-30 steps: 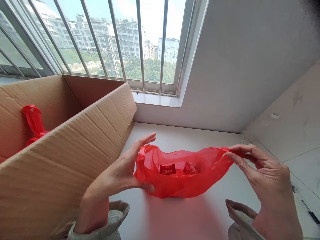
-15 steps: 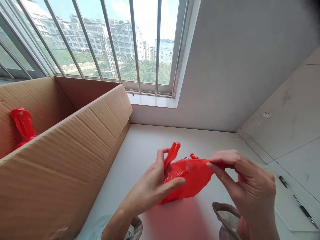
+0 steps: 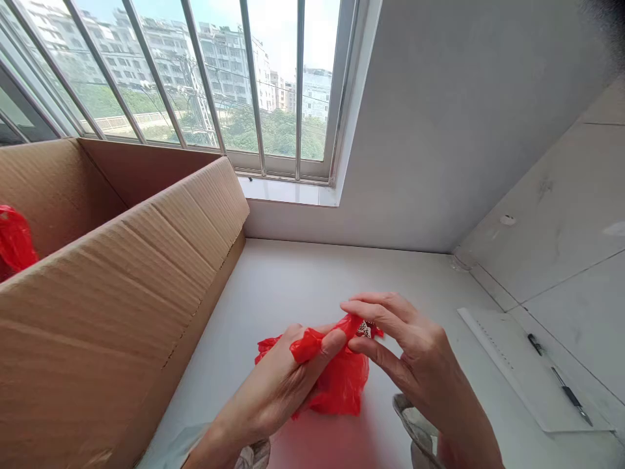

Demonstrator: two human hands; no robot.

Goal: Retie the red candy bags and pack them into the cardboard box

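A thin red plastic bag [image 3: 344, 387] hangs low over the white tabletop, its upper part bunched together. My left hand [image 3: 288, 374] is closed round the gathered top, the thumb pressed on it and a red end sticking out over the fingers. From the other side, my right hand [image 3: 405, 342] has its fingertips and thumb on either side of the bag's twisted upper part, touching it. Behind the bag a small packet with dark and white print [image 3: 366, 329] partly shows; the rest of it is hidden.
A large open cardboard box [image 3: 161, 254] stands on the left, with another red plastic bag [image 3: 14, 238] inside. On the right lie a white sheet or pad [image 3: 522, 378], a pen [image 3: 571, 396] and a black pen cap [image 3: 536, 344]. A barred window [image 3: 278, 117] is behind.
My hands have come together, the right moving left to the bag's top. The bag, spread between them before, is now bunched in my left hand. The view has shifted slightly right.
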